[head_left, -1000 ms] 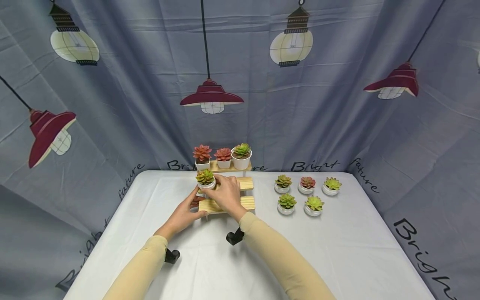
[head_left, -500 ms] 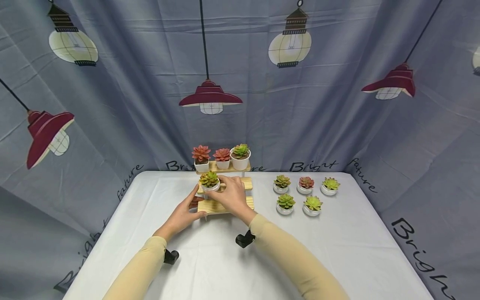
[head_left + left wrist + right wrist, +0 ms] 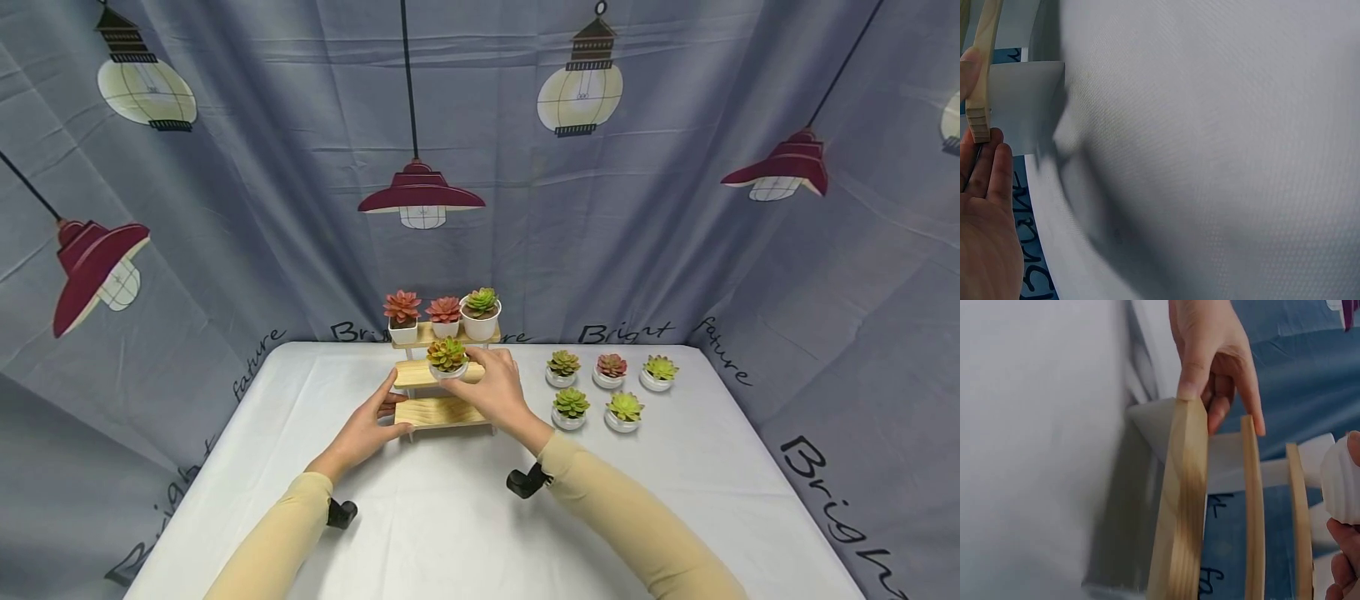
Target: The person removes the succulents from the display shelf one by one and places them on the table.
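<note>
Between the thumb and fingers of my right hand (image 3: 501,387) is a small white pot with a yellow-green, red-tipped succulent (image 3: 447,356). In the head view it overlaps the middle board of a three-tier wooden plant stand (image 3: 442,412); whether it touches that board I cannot tell. The ribbed white pot (image 3: 1340,484) shows at the right edge of the right wrist view. My left hand (image 3: 363,429) grips the stand's left end. Its thumb (image 3: 1190,378) presses the lowest board, and a finger reaches the middle board.
Two red succulents (image 3: 402,310) and a green one (image 3: 481,313) stand in white pots on the top tier. To the right, several small potted succulents (image 3: 570,407) sit in two rows on the white-covered table (image 3: 675,467). A grey-blue curtain (image 3: 480,258) hangs behind.
The right hand has moved the potted succulent rightward, from the left end of the middle board to its centre. My left hand has stayed on the stand.
</note>
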`<action>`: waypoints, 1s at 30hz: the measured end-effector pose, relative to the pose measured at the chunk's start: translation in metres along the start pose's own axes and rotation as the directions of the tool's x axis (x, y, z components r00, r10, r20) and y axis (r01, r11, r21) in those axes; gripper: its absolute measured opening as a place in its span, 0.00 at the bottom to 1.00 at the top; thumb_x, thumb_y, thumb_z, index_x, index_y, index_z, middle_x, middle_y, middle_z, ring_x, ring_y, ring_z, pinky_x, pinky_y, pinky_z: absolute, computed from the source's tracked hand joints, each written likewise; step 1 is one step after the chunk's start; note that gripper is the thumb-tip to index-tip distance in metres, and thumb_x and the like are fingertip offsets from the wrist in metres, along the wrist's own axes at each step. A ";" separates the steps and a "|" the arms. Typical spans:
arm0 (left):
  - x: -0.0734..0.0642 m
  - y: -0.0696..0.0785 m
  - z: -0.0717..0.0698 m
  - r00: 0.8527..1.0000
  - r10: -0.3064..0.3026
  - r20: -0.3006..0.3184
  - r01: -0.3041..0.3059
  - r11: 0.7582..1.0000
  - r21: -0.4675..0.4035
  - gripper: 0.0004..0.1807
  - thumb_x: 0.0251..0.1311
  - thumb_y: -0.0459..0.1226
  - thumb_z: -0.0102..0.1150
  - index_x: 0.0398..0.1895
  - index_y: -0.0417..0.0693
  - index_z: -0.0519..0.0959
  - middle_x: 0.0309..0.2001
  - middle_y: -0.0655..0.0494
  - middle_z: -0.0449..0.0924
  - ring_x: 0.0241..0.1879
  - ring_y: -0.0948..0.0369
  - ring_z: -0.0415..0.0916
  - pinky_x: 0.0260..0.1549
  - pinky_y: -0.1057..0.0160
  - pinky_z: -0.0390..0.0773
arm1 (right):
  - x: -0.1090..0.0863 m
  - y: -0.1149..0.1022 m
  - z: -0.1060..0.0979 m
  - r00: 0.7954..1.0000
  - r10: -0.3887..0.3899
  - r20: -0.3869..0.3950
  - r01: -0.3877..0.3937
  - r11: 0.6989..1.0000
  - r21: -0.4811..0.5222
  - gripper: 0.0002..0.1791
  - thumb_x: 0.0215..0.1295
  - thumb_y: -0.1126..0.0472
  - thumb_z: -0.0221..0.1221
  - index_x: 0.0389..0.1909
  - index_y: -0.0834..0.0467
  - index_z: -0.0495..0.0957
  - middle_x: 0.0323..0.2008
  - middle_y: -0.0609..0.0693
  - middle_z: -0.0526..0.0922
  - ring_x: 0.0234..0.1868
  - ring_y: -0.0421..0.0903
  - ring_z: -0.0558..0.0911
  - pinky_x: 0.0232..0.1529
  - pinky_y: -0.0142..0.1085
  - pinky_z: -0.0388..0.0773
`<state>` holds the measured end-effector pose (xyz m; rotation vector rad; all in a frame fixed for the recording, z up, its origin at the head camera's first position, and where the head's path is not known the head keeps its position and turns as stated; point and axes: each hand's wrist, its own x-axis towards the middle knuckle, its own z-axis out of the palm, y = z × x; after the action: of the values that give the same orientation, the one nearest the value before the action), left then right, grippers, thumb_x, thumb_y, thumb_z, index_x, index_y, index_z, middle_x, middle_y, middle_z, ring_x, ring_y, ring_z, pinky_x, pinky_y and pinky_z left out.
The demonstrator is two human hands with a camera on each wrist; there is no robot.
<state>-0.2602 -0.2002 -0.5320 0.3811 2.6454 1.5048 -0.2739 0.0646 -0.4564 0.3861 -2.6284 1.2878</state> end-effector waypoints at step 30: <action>0.002 -0.003 0.002 1.000 0.006 0.003 -0.006 1.000 -0.012 0.60 0.59 0.44 0.76 0.84 0.69 0.41 0.64 0.48 0.75 0.65 0.45 0.71 0.69 0.45 0.68 | -0.027 0.073 -0.093 0.975 0.220 -0.013 -0.218 0.972 0.086 0.51 0.56 0.36 0.73 0.75 0.57 0.67 0.66 0.60 0.68 0.68 0.59 0.66 0.65 0.59 0.69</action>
<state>-0.2619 -0.1997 -0.5355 0.3909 2.6340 1.5206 -0.2665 0.1857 -0.4622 0.0932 -2.6640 1.4628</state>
